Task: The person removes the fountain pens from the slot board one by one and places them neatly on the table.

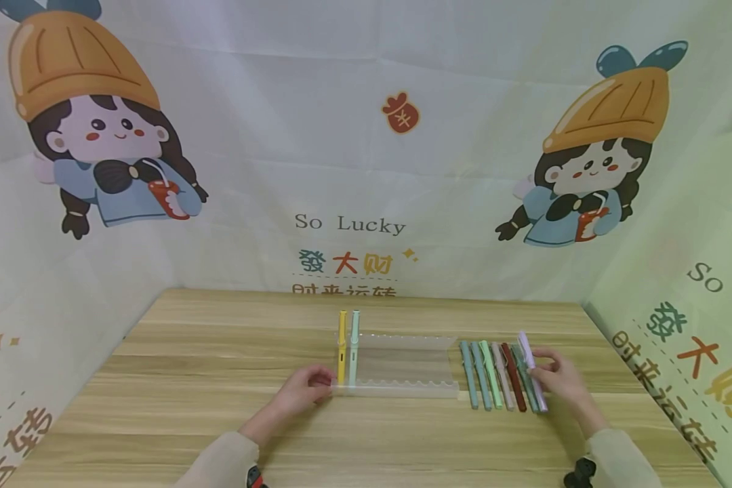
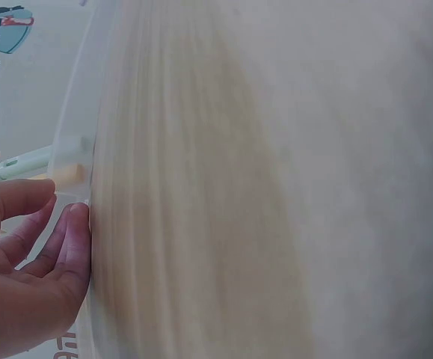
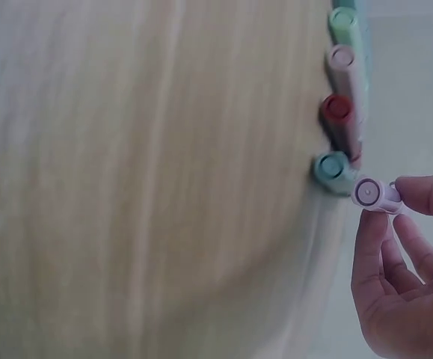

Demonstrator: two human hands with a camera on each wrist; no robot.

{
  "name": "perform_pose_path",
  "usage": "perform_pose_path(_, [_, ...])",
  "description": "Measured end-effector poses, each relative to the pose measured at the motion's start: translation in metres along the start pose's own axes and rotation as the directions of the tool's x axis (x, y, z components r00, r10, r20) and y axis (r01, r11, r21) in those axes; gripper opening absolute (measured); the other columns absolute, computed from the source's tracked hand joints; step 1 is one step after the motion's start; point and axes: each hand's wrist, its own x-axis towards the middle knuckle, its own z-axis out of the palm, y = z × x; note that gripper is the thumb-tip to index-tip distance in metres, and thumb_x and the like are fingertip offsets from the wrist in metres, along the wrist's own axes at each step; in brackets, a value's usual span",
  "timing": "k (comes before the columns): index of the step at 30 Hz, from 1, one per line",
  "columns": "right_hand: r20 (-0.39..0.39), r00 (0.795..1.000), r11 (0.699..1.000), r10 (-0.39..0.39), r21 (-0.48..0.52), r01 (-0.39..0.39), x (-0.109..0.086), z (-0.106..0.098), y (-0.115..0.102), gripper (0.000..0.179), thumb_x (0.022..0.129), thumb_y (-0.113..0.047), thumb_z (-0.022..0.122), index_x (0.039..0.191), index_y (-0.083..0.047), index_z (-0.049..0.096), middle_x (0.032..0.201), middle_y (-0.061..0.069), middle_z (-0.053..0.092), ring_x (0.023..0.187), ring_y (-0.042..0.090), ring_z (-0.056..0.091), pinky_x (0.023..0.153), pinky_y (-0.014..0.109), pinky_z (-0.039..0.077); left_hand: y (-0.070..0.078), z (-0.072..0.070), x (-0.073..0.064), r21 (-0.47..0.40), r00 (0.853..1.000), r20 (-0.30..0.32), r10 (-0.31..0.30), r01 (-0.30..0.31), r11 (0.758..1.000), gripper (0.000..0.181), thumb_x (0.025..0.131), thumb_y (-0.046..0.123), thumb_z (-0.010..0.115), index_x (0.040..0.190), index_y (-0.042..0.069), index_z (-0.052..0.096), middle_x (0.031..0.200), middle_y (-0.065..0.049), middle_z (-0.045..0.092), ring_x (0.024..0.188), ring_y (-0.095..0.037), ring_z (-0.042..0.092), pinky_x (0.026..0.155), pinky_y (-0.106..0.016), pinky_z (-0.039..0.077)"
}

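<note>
head view: left hand (image 1: 308,390) pinching clear rack (image 1: 402,390), right hand (image 1: 562,378) pinching lilac pen (image 1: 525,347), both sleeves (image 1: 222,461) cut off below

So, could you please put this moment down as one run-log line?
left hand: holds clear rack, left end | right hand: holds lilac pen | in rack: yellow pen, mint pen | on table: six other pens

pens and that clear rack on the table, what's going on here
A person is handling pens with bare hands. The right hand pinches a lavender pen at the right end of a row, where six other pens lie side by side on the table. The left hand holds the near left corner of the clear rack. A yellow pen and a mint pen lie at its left end.
</note>
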Motion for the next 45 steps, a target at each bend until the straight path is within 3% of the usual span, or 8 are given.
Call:
perform_pose_path(6, [0.002, 1.0, 1.0, -0.01, -0.008, 0.01, 0.0, -0.004, 0.01, 0.04, 0.08, 0.006, 0.051, 0.115, 0.02, 0.036, 0.079, 0.019, 0.059, 0.064, 0.015, 0.056, 0.056, 0.025, 0.049, -0.002, 0.0, 0.001, 0.004, 1.0, -0.004, -0.009, 0.009, 1.0, 0.02, 0.079, -0.005, 0.057, 0.098, -0.011, 0.053, 0.086, -0.01, 0.056, 0.077, -0.021, 0.054, 0.063, -0.034, 0.049])
perform_pose_path(15, [-0.006, 0.999, 0.995, 0.051, -0.091, -0.051, 0.004, -0.008, 0.018, 0.042, 0.079, 0.001, 0.055, 0.114, 0.018, 0.039, 0.072, 0.011, 0.056, 0.058, 0.014, 0.054, 0.052, 0.026, 0.048, -0.004, 0.0, 0.002, 0.0, 1.0, -0.004, -0.014, 0.014, 1.0, 0.02, 0.08, -0.004, 0.057, 0.098, -0.011, 0.053, 0.087, -0.011, 0.057, 0.077, -0.02, 0.054, 0.062, -0.034, 0.049])
perform_pose_path(25, [-0.015, 0.997, 0.966, 0.07, -0.247, -0.072, 0.011, -0.008, 0.016, 0.04, 0.075, -0.004, 0.058, 0.108, 0.016, 0.045, 0.077, 0.019, 0.058, 0.059, 0.017, 0.054, 0.052, 0.028, 0.046, -0.003, -0.001, 0.001, -0.001, 1.0, 0.008, -0.008, 0.008, 1.0, 0.019, 0.08, -0.004, 0.057, 0.098, -0.011, 0.053, 0.087, -0.01, 0.056, 0.077, -0.019, 0.053, 0.062, -0.032, 0.048])
perform_pose_path(45, [0.004, 0.998, 0.968, 0.066, -0.243, -0.064, 0.011, -0.005, 0.015, 0.037, 0.077, -0.003, 0.054, 0.107, 0.017, 0.045, 0.079, 0.021, 0.058, 0.061, 0.02, 0.056, 0.053, 0.029, 0.048, -0.001, -0.001, 0.0, -0.001, 1.0, 0.007, -0.011, 0.011, 1.0, 0.02, 0.08, -0.004, 0.057, 0.098, -0.011, 0.052, 0.086, -0.01, 0.056, 0.078, -0.02, 0.054, 0.063, -0.033, 0.048])
